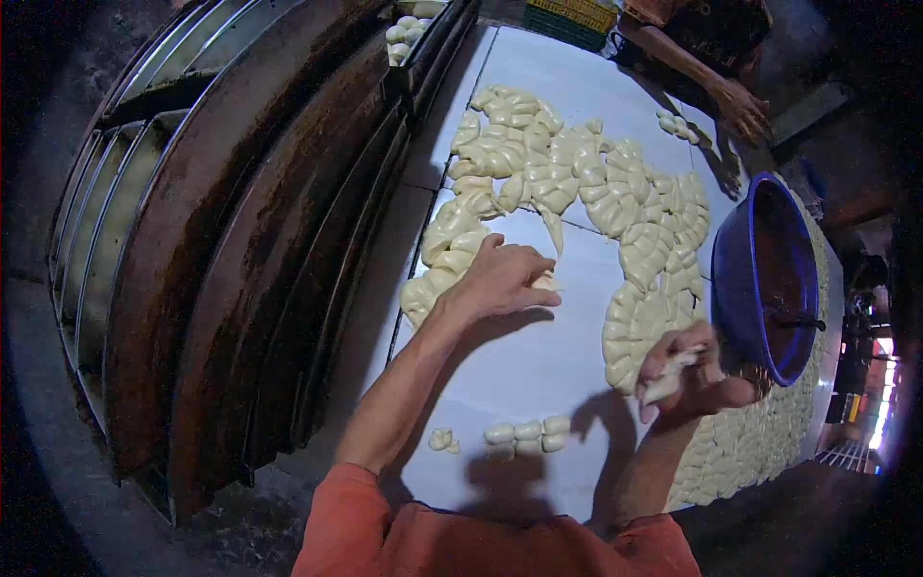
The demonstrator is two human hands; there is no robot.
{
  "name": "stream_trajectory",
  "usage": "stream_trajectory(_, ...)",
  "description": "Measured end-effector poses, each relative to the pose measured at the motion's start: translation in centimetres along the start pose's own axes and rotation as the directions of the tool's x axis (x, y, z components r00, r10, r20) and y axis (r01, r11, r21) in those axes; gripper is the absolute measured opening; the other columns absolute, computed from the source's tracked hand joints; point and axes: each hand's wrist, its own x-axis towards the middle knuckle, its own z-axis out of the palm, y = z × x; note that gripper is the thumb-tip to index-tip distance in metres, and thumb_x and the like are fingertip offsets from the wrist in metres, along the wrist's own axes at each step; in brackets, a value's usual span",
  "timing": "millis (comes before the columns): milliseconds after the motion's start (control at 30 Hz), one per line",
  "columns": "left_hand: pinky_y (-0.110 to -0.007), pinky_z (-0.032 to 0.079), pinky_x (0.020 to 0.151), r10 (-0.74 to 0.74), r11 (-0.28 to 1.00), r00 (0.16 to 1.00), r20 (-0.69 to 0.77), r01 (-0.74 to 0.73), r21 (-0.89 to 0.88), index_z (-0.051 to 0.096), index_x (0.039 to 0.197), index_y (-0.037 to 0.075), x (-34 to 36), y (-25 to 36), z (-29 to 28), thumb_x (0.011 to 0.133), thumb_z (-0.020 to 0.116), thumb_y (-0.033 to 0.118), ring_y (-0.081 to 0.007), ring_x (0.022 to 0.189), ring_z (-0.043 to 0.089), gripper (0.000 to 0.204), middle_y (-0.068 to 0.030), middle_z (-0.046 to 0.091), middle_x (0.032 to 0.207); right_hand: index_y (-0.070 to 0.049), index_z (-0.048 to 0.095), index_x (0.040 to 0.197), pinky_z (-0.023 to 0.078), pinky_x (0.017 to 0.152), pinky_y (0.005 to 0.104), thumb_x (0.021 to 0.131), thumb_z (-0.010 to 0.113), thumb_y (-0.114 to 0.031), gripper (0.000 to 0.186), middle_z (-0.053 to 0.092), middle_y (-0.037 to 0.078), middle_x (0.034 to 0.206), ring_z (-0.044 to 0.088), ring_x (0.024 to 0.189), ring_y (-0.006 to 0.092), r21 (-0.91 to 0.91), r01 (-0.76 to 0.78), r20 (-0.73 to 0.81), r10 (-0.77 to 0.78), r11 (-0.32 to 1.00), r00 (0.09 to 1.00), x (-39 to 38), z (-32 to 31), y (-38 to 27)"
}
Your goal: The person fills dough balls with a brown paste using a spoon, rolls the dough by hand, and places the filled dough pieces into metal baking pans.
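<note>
Pale, glossy lumps of dough (553,173) lie pressed together in a broad arch on the white tabletop (519,365). Inside the arch, on its left side, my left hand (502,277) reaches out with curled fingers around a bit of dough (547,282), most of which they cover. My right hand (685,370), slightly blurred, is raised by the arch's right end and grips a torn piece of dough (671,373). Closer to me lie a short double row of small dough lumps (527,433) and a smaller clump (443,439).
A blue basin (733,279) with a dark handle (798,322) stands on the right. More dough pieces (750,452) spread beneath and before it. Large dark trays (240,221) lean in a row along the left. Another person's hand (740,111) hangs at the far right, near a yellow crate (575,13).
</note>
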Motion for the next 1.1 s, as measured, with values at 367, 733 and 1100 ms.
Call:
stream_trajectory(367,-0.058,0.026,0.116,-0.168,0.981,0.926,-0.338,0.19,0.032,0.062,0.129,0.008,-3.5,-1.7,-5.0,0.087,0.073,0.031,-0.0348,0.125,0.055,0.049,-0.0189,0.061,0.13,-0.003,0.064,0.121,0.053,0.083,0.0404,0.095,0.063,-0.02,0.031,0.065,0.018,0.11,0.067,0.09,0.0353,-0.867,-0.498,-0.498,-0.053,0.022,0.865,1.8,-1.3,9.4)
stream_trajectory(733,-0.068,0.02,0.115,-0.158,0.948,0.911,-0.38,0.248,0.202,0.052,0.134,0.008,-4.5,-1.4,-1.8,0.072,0.085,0.026,-0.0413,0.144,0.03,0.073,-0.0183,0.042,0.146,-0.001,0.06,0.1,0.046,0.085,0.0427,0.094,0.06,-0.022,0.022,0.062,0.013,0.094,0.059,0.092,0.0286,-0.952,-0.302,-0.298,0.088,0.039,0.95,7.9,-5.5,12.6)
stream_trajectory(1100,-0.071,0.014,0.115,-0.103,0.971,0.941,-0.322,0.165,0.174,0.043,0.147,0.009,-4.7,-0.9,-1.7,0.076,0.079,0.024,-0.0451,0.146,0.026,0.081,-0.0221,0.038,0.152,0.002,0.064,0.109,0.049,0.071,0.0347,0.084,0.065,-0.023,0.036,0.065,0.013,0.084,0.062,0.075,0.0224,-0.854,-0.513,-0.458,0.34,0.089,0.821,10.1,-5.7,11.7)
